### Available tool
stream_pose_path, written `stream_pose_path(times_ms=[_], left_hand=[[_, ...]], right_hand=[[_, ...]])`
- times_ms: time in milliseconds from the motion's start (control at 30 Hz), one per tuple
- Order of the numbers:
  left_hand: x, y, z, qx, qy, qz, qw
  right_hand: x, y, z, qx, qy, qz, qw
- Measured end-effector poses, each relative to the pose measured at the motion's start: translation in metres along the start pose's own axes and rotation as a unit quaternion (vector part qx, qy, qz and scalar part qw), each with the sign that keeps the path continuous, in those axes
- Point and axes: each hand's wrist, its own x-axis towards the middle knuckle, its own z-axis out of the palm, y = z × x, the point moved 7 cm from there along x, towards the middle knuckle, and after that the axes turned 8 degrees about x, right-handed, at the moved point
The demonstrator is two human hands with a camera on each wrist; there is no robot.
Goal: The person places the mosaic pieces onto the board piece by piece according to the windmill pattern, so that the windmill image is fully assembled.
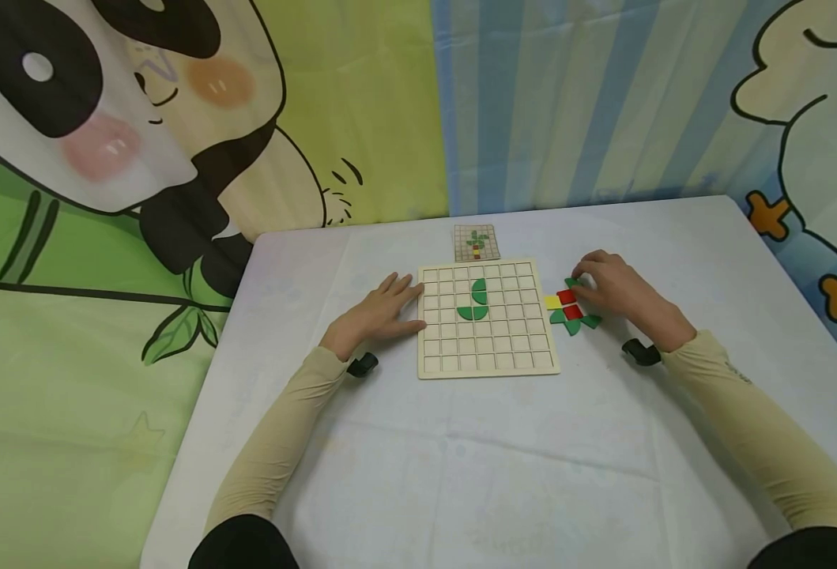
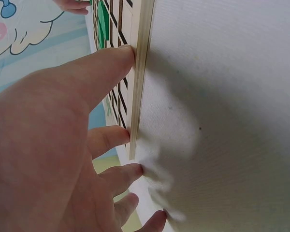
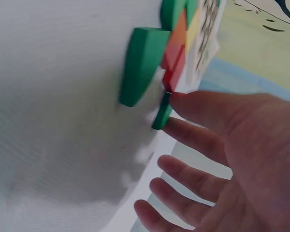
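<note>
A square wooden grid board (image 1: 446,344) lies on the table, with several green quarter-circle pieces (image 1: 479,298) in its upper middle cells. My left hand (image 1: 375,316) rests at the board's left edge, fingers spread. In the left wrist view, its thumb (image 2: 111,60) and index fingertip touch the board's rim. Beyond the board's right side, my right hand (image 1: 613,286) pinches a green piece (image 3: 162,112) between thumb and index finger, the other fingers extended. Close by lie red squares (image 1: 572,312), a yellow square (image 1: 552,302) and more green quarter-circles (image 1: 573,326).
A small pattern card (image 1: 476,243) sits just behind the board, showing a green, red and yellow figure on a grid. White cloth covers the table (image 1: 496,458). Cartoon-printed curtains (image 1: 368,103) hang behind and to the left.
</note>
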Motion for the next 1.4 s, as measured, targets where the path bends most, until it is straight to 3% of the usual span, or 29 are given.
stream_pose_path(times_ms=[233, 467, 733, 933, 1200, 1300, 1400], left_hand=[[0.001, 0.001, -0.001, -0.002, -0.003, 0.003, 1.0000], [0.001, 0.001, 0.000, 0.003, -0.006, -0.002, 1.0000], [0.001, -0.001, 0.001, 0.003, -0.005, 0.000, 1.0000], [0.002, -0.001, 0.002, 0.000, -0.006, 0.000, 1.0000], [0.002, -0.003, 0.003, 0.004, -0.009, -0.003, 1.0000], [0.002, -0.002, 0.002, 0.002, -0.008, -0.002, 1.0000], [0.001, -0.001, 0.001, -0.002, -0.008, -0.002, 1.0000]], right_hand=[[0.005, 0.002, -0.004, -0.013, 0.021, -0.007, 0.9997], [0.009, 0.011, -0.007, -0.011, 0.003, 0.018, 0.9998], [0.016, 0.004, -0.010, -0.012, -0.021, -0.028, 0.9993], [0.019, -0.035, -0.002, -0.003, -0.049, -0.109, 0.9929], [0.018, -0.099, 0.024, -0.034, -0.057, -0.272, 0.9600], [0.020, -0.109, 0.031, -0.044, -0.046, -0.289, 0.9553], [0.025, -0.113, 0.037, -0.043, -0.045, -0.281, 0.9577]])
